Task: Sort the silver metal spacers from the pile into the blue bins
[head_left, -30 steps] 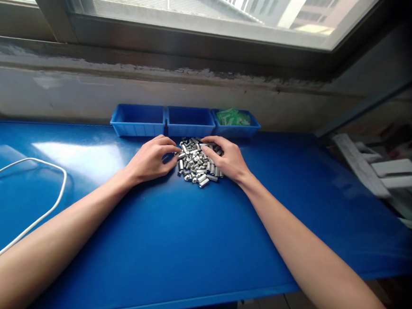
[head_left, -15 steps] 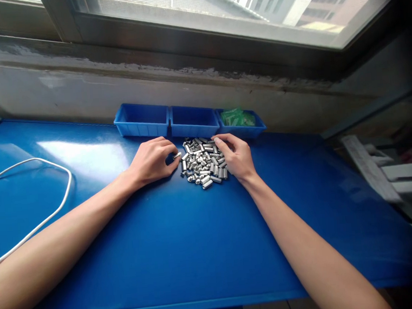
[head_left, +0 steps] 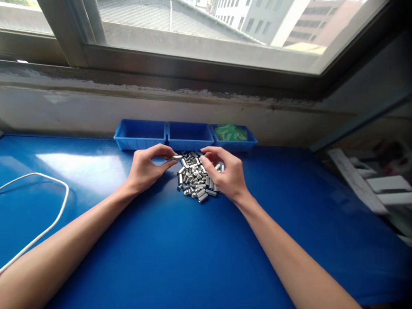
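Observation:
A heap of small silver metal parts (head_left: 195, 176) lies on the blue table, long hex nuts mixed with shorter, rounded pieces. At its far left edge, my left hand (head_left: 149, 166) pinches one long hex nut (head_left: 178, 157) between thumb and forefinger, slightly above the table. My right hand (head_left: 225, 168) is over the right side of the heap, covering some of the parts. Its thumb and forefinger are drawn together, and whatever sits between their tips cannot be made out.
Behind the heap stand three joined blue bins: the left bin (head_left: 141, 142), the middle bin (head_left: 191, 143) and the right bin (head_left: 241, 146), which holds green packets (head_left: 230, 132). A white cable (head_left: 65, 199) curves over the table's left side. A window (head_left: 199, 64) rises behind.
My left hand has lifted slightly with the long hex nut, which shows more clearly. My right hand has moved inward over the heap. The camera view has tilted up.

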`<action>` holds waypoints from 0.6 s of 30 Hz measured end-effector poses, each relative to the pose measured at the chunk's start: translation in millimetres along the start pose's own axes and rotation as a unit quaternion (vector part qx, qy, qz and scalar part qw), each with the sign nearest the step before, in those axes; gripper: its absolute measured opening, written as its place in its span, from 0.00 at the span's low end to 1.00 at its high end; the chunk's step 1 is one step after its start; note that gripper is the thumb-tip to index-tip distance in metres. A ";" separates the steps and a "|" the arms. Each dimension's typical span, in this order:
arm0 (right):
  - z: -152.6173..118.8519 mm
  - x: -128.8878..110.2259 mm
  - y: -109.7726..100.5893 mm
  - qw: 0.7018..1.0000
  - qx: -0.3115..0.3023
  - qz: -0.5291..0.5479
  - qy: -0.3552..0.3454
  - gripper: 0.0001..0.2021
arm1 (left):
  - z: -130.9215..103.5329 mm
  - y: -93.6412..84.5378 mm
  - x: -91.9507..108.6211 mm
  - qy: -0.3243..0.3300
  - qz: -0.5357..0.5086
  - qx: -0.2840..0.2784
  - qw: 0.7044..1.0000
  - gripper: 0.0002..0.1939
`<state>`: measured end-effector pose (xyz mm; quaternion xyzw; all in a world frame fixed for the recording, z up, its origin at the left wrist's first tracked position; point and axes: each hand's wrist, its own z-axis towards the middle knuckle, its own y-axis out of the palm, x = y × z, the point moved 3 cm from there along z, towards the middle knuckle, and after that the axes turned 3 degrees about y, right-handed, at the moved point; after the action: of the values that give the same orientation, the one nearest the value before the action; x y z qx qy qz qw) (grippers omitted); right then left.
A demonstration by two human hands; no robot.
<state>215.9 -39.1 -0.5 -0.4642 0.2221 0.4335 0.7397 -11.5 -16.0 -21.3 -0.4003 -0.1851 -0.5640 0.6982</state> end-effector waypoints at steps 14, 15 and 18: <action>10.9 2.0 32.0 0.932 -0.152 0.260 0.202 0.20 | -2.8 7.6 11.9 0.020 -0.006 -0.033 0.999 0.16; 14.4 3.6 30.4 0.937 -0.142 0.250 0.197 0.20 | -2.4 7.5 10.6 0.015 -0.005 -0.031 0.999 0.17; 30.3 11.1 24.0 0.961 -0.071 0.206 0.168 0.19 | -0.1 6.8 6.8 0.015 0.022 -0.034 0.999 0.19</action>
<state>199.2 -3.0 -6.2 -0.5261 0.4026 0.5070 0.5514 -3.2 -20.2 -18.9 -0.4193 -0.1468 -0.5603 0.6991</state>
